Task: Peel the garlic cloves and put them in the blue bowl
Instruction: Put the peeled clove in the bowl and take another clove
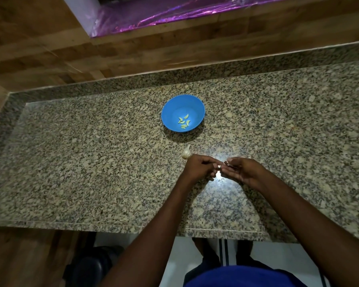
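You pinch a small, light clove (219,166) between left hand (199,167) and right hand (241,169) near the bowl (182,113); its skin looks papery and slippery, so grip its ends.

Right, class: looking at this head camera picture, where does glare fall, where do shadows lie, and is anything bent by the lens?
Head view: a bright glare patch sits on the speckled granite countertop just under the left hand and right hand; the round blue plastic bowl casts a soft shadow towards the camera; the counter edges bow, a wide-angle effect; the corners are dim.
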`<action>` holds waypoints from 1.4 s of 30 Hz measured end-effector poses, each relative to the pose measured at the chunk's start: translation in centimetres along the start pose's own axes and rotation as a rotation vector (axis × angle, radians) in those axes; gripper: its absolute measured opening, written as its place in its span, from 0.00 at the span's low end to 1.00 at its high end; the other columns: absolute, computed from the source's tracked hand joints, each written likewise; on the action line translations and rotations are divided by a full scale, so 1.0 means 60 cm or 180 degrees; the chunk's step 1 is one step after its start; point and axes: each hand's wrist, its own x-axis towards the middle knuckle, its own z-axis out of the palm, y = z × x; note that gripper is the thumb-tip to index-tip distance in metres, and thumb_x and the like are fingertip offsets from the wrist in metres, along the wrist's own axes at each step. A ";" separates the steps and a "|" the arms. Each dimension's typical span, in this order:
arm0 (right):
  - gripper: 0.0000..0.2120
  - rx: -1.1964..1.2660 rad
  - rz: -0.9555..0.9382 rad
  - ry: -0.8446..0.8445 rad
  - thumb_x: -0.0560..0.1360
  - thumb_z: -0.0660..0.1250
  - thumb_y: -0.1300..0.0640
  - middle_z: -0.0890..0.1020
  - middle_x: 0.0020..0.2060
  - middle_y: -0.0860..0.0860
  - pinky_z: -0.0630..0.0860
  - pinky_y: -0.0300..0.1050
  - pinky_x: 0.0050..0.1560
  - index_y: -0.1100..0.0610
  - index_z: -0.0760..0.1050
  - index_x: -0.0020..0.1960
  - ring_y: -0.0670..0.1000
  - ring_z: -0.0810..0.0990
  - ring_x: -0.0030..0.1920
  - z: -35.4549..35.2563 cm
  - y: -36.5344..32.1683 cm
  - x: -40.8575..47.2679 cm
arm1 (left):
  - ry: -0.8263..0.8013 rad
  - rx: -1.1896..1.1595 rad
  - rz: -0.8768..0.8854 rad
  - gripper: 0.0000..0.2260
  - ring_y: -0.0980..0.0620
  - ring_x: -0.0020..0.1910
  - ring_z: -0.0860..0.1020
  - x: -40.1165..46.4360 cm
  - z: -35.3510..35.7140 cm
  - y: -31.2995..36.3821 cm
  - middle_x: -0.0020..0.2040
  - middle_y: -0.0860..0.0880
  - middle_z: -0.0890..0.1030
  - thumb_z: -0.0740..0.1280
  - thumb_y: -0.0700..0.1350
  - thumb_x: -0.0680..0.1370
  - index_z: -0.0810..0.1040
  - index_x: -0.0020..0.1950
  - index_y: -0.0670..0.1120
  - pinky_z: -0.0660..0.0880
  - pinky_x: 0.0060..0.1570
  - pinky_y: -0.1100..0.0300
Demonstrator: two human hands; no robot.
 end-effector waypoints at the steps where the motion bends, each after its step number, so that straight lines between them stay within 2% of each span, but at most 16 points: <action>1: 0.05 0.0003 -0.0019 0.0036 0.80 0.60 0.69 0.81 0.45 0.65 0.84 0.50 0.36 0.67 0.74 0.48 0.60 0.83 0.45 -0.001 0.001 0.000 | 0.0032 -0.0058 -0.0030 0.08 0.44 0.37 0.79 0.000 -0.002 -0.003 0.39 0.36 0.83 0.67 0.32 0.78 0.86 0.51 0.39 0.81 0.46 0.46; 3: 0.05 -0.0025 -0.0079 0.0091 0.80 0.61 0.69 0.81 0.46 0.66 0.84 0.49 0.34 0.67 0.74 0.47 0.60 0.83 0.44 -0.001 0.002 0.000 | 0.0195 -0.0040 0.0023 0.07 0.45 0.35 0.79 -0.001 -0.008 -0.003 0.38 0.39 0.84 0.69 0.33 0.77 0.85 0.51 0.38 0.81 0.42 0.50; 6: 0.06 -0.0153 -0.0284 0.0148 0.79 0.62 0.71 0.80 0.43 0.67 0.84 0.49 0.35 0.68 0.74 0.44 0.62 0.81 0.41 -0.002 0.002 -0.008 | 0.0661 0.0519 0.0338 0.05 0.51 0.32 0.82 0.005 -0.015 0.005 0.39 0.42 0.85 0.72 0.35 0.75 0.85 0.50 0.39 0.80 0.34 0.59; 9: 0.05 -0.0456 -0.0498 0.0270 0.77 0.64 0.72 0.80 0.41 0.69 0.85 0.49 0.36 0.68 0.75 0.43 0.62 0.82 0.37 0.000 0.002 -0.013 | 0.0810 0.0974 0.0510 0.04 0.51 0.34 0.84 0.026 -0.015 0.021 0.40 0.44 0.86 0.73 0.34 0.73 0.85 0.46 0.40 0.81 0.35 0.62; 12: 0.04 -0.0523 -0.0586 0.0313 0.77 0.65 0.71 0.81 0.40 0.69 0.84 0.53 0.38 0.69 0.75 0.44 0.60 0.81 0.32 0.003 0.001 -0.013 | 0.0665 0.1160 0.0539 0.05 0.51 0.34 0.83 0.044 -0.009 0.034 0.38 0.47 0.86 0.72 0.35 0.73 0.87 0.45 0.41 0.82 0.39 0.58; 15: 0.04 -0.0383 -0.0464 0.0194 0.78 0.66 0.68 0.83 0.44 0.67 0.84 0.57 0.44 0.66 0.77 0.45 0.62 0.84 0.39 0.002 -0.005 -0.012 | 0.0250 0.0525 0.0171 0.07 0.49 0.32 0.80 0.046 -0.002 0.043 0.33 0.46 0.83 0.67 0.32 0.77 0.85 0.48 0.38 0.82 0.34 0.57; 17: 0.04 -0.0137 -0.0320 0.0061 0.80 0.64 0.67 0.83 0.45 0.66 0.84 0.58 0.46 0.64 0.75 0.47 0.61 0.85 0.44 -0.002 -0.010 -0.010 | -0.0025 0.0280 -0.0025 0.08 0.46 0.34 0.79 0.043 0.003 0.043 0.36 0.40 0.82 0.66 0.31 0.78 0.85 0.49 0.37 0.81 0.33 0.57; 21: 0.04 0.0133 -0.0218 -0.0038 0.81 0.60 0.68 0.82 0.47 0.66 0.85 0.52 0.42 0.65 0.73 0.50 0.59 0.85 0.47 -0.011 -0.010 -0.002 | -0.0303 0.0144 -0.0130 0.08 0.45 0.36 0.77 0.032 0.004 0.031 0.39 0.36 0.81 0.67 0.31 0.78 0.85 0.51 0.37 0.79 0.32 0.59; 24: 0.06 0.0101 -0.0208 -0.0003 0.81 0.59 0.70 0.82 0.47 0.66 0.84 0.49 0.38 0.66 0.73 0.47 0.58 0.85 0.45 -0.013 -0.005 -0.002 | -0.0356 0.0086 -0.0184 0.08 0.47 0.33 0.78 0.024 -0.002 0.027 0.38 0.38 0.81 0.67 0.31 0.78 0.84 0.52 0.36 0.78 0.33 0.61; 27: 0.07 0.0065 -0.0206 0.0023 0.81 0.59 0.70 0.82 0.48 0.66 0.85 0.52 0.40 0.65 0.73 0.46 0.60 0.84 0.47 -0.013 -0.003 -0.004 | -0.0164 0.0213 -0.0129 0.07 0.53 0.29 0.79 0.022 -0.011 0.024 0.31 0.46 0.82 0.65 0.30 0.79 0.83 0.52 0.32 0.77 0.32 0.63; 31: 0.07 -0.0106 -0.0337 0.0050 0.80 0.62 0.69 0.82 0.47 0.67 0.85 0.52 0.42 0.66 0.74 0.44 0.63 0.83 0.46 -0.018 -0.003 -0.006 | 0.0465 0.0559 0.0274 0.03 0.50 0.29 0.81 0.034 -0.019 0.029 0.35 0.38 0.83 0.70 0.32 0.76 0.83 0.47 0.34 0.80 0.32 0.59; 33: 0.07 -0.0222 -0.0395 0.0080 0.79 0.63 0.69 0.82 0.47 0.67 0.84 0.53 0.45 0.66 0.75 0.43 0.63 0.83 0.46 -0.020 -0.002 -0.008 | 0.0573 0.0788 0.0490 0.02 0.54 0.27 0.80 0.048 -0.014 0.039 0.34 0.39 0.83 0.71 0.32 0.75 0.84 0.45 0.34 0.79 0.30 0.61; 36: 0.05 -0.0430 -0.0455 0.0152 0.79 0.66 0.67 0.83 0.49 0.68 0.83 0.57 0.49 0.66 0.77 0.44 0.65 0.84 0.46 -0.020 -0.003 -0.009 | 0.0461 0.1057 0.0657 0.02 0.60 0.24 0.78 0.067 0.004 0.057 0.32 0.43 0.82 0.72 0.32 0.74 0.85 0.44 0.35 0.75 0.29 0.67; 38: 0.05 -0.0430 -0.0485 0.0194 0.79 0.65 0.66 0.83 0.49 0.67 0.83 0.57 0.50 0.65 0.76 0.44 0.65 0.84 0.47 -0.018 -0.006 -0.011 | 0.0263 0.0958 0.0548 0.03 0.56 0.25 0.79 0.078 0.015 0.061 0.30 0.46 0.82 0.72 0.32 0.74 0.85 0.45 0.36 0.79 0.32 0.62; 40: 0.04 -0.0280 -0.0479 0.0220 0.80 0.64 0.66 0.83 0.49 0.66 0.83 0.57 0.50 0.64 0.76 0.46 0.64 0.84 0.49 -0.018 -0.012 -0.011 | 0.0014 0.0642 0.0217 0.05 0.51 0.27 0.79 0.082 0.021 0.063 0.32 0.42 0.82 0.70 0.31 0.76 0.85 0.48 0.35 0.83 0.37 0.53; 42: 0.04 -0.0089 -0.0460 0.0213 0.80 0.62 0.66 0.82 0.48 0.67 0.82 0.58 0.51 0.63 0.75 0.47 0.63 0.85 0.50 -0.021 -0.017 -0.010 | -0.0186 0.0541 -0.0032 0.07 0.51 0.27 0.79 0.079 0.024 0.064 0.37 0.37 0.82 0.67 0.31 0.78 0.84 0.52 0.34 0.83 0.36 0.54</action>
